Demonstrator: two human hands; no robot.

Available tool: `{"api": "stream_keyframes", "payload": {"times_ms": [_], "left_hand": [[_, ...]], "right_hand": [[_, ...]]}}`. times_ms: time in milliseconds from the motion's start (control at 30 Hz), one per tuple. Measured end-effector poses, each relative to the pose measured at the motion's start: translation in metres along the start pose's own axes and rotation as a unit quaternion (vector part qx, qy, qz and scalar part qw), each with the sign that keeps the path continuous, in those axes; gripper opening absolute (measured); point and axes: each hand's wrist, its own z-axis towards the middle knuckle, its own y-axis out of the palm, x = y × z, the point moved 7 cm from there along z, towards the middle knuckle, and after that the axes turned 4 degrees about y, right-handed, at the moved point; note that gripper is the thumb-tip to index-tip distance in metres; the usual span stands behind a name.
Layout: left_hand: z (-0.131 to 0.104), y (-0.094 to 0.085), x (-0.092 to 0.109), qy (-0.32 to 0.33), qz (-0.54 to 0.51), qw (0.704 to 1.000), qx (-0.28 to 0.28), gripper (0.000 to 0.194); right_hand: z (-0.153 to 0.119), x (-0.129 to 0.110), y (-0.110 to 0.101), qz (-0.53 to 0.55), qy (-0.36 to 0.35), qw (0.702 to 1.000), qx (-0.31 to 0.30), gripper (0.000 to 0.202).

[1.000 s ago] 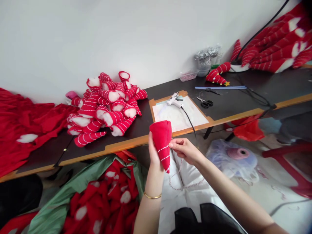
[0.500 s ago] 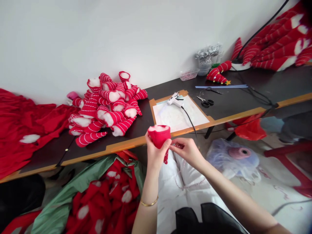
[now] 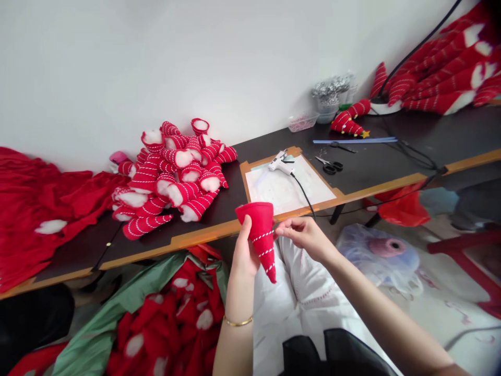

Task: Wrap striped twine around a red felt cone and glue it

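Observation:
My left hand (image 3: 244, 253) is closed around a red felt cone (image 3: 259, 218), its wide end up and its tip pointing down. Red-and-white twisted cord (image 3: 264, 253) winds around the cone's lower part. At the cone's right side, my right hand (image 3: 303, 235) pinches the cord with thumb and forefinger. More of this cord trails over white cloth on my lap. Beyond my hands, a white glue gun (image 3: 281, 164) lies on a white sheet (image 3: 270, 194) on the dark table (image 3: 229, 201).
Several cord-wrapped stuffed cones (image 3: 172, 177) are piled at left beside red cloth (image 3: 47, 198). Black scissors (image 3: 331, 165) and blue sticks (image 3: 354, 140) lie right of the sheet. Below the table, a green bag (image 3: 90, 324) holds more red cones; a clear plastic bag (image 3: 376, 261) sits at right.
The cone has turned in my left hand: its open, stuffed end faced me before, and now its side with the cord rows shows. My right hand stays beside it, still pinching the cord.

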Motion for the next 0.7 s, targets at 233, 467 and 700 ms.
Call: {"api": "stream_keyframes", "payload": {"times_ms": [233, 467, 700], "left_hand": [[0.001, 0.007, -0.007, -0.008, -0.040, 0.999, -0.020, 0.073], [-0.001, 0.018, -0.007, 0.013, -0.099, 0.994, -0.042, 0.068], [0.000, 0.019, -0.010, 0.043, -0.088, 0.994, -0.041, 0.070]], "right_hand": [[0.001, 0.015, 0.009, 0.096, 0.069, 0.993, -0.030, 0.042], [0.000, 0.021, 0.020, 0.149, 0.122, 0.977, -0.091, 0.047], [0.000, 0.024, 0.030, 0.165, 0.142, 0.971, -0.102, 0.050]]}}
